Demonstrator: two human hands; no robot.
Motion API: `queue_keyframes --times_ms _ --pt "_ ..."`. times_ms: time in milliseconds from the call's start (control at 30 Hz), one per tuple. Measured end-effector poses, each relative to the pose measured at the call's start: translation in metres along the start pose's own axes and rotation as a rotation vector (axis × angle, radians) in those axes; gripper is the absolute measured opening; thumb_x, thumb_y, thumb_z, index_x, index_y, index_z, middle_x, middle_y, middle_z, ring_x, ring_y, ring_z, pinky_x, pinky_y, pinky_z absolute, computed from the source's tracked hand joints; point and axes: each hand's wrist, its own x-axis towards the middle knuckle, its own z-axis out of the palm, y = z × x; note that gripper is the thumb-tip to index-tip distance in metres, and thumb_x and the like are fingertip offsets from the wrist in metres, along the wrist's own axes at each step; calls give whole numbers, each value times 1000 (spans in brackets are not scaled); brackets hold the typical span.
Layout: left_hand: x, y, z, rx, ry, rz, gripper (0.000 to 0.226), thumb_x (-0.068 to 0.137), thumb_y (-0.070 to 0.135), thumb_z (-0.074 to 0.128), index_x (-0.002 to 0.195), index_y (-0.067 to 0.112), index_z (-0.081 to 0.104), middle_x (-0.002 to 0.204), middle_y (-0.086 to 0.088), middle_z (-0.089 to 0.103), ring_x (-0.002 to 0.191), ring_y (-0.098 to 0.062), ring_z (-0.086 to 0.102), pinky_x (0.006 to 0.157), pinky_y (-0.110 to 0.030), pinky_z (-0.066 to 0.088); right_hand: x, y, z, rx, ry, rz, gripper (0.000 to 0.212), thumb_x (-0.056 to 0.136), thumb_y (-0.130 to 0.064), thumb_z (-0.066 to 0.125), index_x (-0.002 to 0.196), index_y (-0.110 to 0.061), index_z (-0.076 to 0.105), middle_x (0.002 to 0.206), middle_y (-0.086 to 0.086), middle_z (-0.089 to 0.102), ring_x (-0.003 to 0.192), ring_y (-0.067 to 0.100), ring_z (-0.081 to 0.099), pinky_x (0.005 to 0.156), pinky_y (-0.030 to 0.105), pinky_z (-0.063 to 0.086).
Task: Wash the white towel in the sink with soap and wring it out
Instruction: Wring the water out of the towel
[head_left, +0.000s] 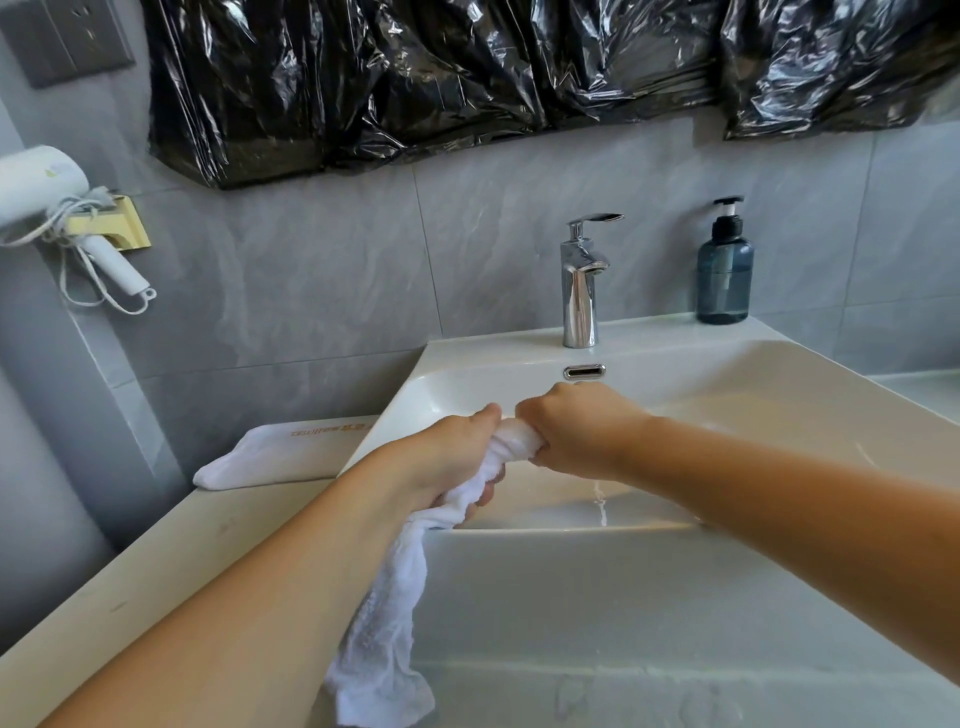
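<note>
The white towel (395, 613) is twisted into a rope above the white sink (727, 374). My left hand (447, 457) grips the twisted part from the left, and my right hand (576, 431) grips its upper end close beside it. The towel's loose tail hangs down over the sink's front rim. A thin stream of water (601, 504) drips from under my right hand into the basin. The blue soap pump bottle (724, 270) stands at the sink's back right corner. The chrome faucet (581, 291) stands behind my hands with no water flowing from it.
A second white folded towel (280, 452) lies on the beige counter (130, 582) left of the sink. A white hair dryer (47, 197) hangs on the left wall. Black plastic sheeting (467, 78) covers the wall above. A grey wall socket (67, 41) is at top left.
</note>
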Motion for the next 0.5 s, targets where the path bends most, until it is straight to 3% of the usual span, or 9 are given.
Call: queue_keyframes --times_ms 167,267,333,400,500 --pt "4 -1 -12 -208 -303 -150 58 98 65 17 63 20 26 47 3 25 34 -10 21 38 -12 22 3 3 0 -89 157 -119 12 93 -24 54 97 -13 53 89 9 67 77 37 61 64 35 42" --pt "4 -2 -13 -249 -333 -140 59 98 66 19 63 20 28 48 3 27 36 -10 21 36 -13 22 5 6 1 -73 212 -145 14 92 -25 55 91 -17 44 84 6 64 68 34 54 66 37 49" --pt "4 -5 -13 -291 -289 -113 65 96 72 23 61 18 34 50 3 30 36 -11 22 37 -15 23 6 6 3 -31 157 -91 15 92 -29 55 95 -19 44 88 2 64 74 30 56 66 34 47" --pt "4 -8 -14 -319 -243 -75 69 91 77 31 60 17 41 51 3 35 35 -11 27 38 -15 26 3 10 4 163 28 20 19 87 -32 61 98 -19 54 85 -3 63 73 20 58 60 29 43" --pt "1 -10 -15 -351 -150 37 57 86 69 54 63 16 49 55 1 40 38 -11 34 41 -18 31 -2 20 6 431 -212 156 21 80 -32 71 82 -17 57 70 -7 59 63 13 53 59 27 39"
